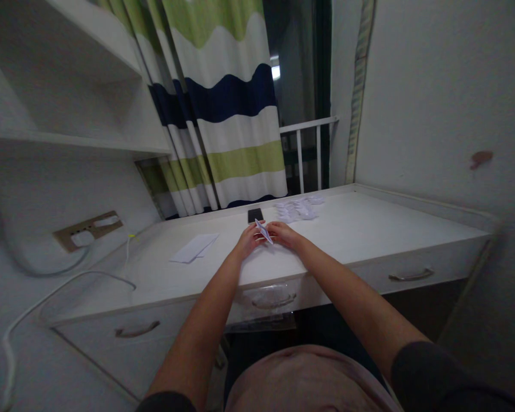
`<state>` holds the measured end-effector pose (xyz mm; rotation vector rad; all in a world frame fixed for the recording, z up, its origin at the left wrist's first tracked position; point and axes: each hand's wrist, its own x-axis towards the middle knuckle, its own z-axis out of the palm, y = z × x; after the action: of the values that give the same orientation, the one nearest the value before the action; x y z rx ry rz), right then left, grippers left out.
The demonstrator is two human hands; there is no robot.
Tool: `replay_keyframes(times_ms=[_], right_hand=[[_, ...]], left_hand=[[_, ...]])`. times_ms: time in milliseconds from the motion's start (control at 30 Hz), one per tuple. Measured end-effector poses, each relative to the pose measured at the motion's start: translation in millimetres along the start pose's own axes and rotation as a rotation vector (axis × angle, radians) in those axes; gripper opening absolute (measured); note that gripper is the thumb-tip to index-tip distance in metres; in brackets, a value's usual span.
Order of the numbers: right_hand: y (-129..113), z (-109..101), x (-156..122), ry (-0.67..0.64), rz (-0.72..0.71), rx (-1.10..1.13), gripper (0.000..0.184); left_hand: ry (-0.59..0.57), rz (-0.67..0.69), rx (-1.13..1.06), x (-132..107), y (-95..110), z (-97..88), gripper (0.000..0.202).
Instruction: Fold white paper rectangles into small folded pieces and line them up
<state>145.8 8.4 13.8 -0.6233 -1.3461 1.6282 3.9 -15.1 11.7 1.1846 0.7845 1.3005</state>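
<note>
A small folded piece of white paper (263, 231) is held up between my two hands, just above the desk. My left hand (248, 240) grips its left side, with the fingers bent around the edge. On the other side, my right hand (282, 233) pinches the paper with its fingertips. Several folded white paper pieces (298, 209) lie in a cluster behind my right hand. To the left of my left hand rest flat white paper sheets (194, 248), partly overlapping. A dark flat object, perhaps a phone (254, 215), lies just beyond my hands.
The white desk (369, 229) has drawers with metal handles (137, 330) along its front. White cable (68, 280) runs over the left end, near a wall socket (88, 230). A striped curtain (240, 137) hangs behind, and a shelf (77, 140) juts out at upper left.
</note>
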Motion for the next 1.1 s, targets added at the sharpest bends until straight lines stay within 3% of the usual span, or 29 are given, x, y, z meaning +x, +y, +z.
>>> replay_keyframes(times_ms=[433, 700, 1100], right_hand=[[2.3, -1.2, 1.8, 0.006, -0.015, -0.021, 0.007], [2.1, -1.1, 1.3, -0.005, 0.005, -0.022, 0.006], [3.2, -3.5, 2.9, -0.038, 0.023, 0.016, 0.001]], left_hand=[[-0.052, 0.003, 0.054, -3.5, 0.9, 3.1, 0.038], [0.009, 0.019, 0.103, -1.1, -3.6, 3.1, 0.032], [-0.023, 0.031, 0.101, 0.5, -4.9, 0.8, 0.032]])
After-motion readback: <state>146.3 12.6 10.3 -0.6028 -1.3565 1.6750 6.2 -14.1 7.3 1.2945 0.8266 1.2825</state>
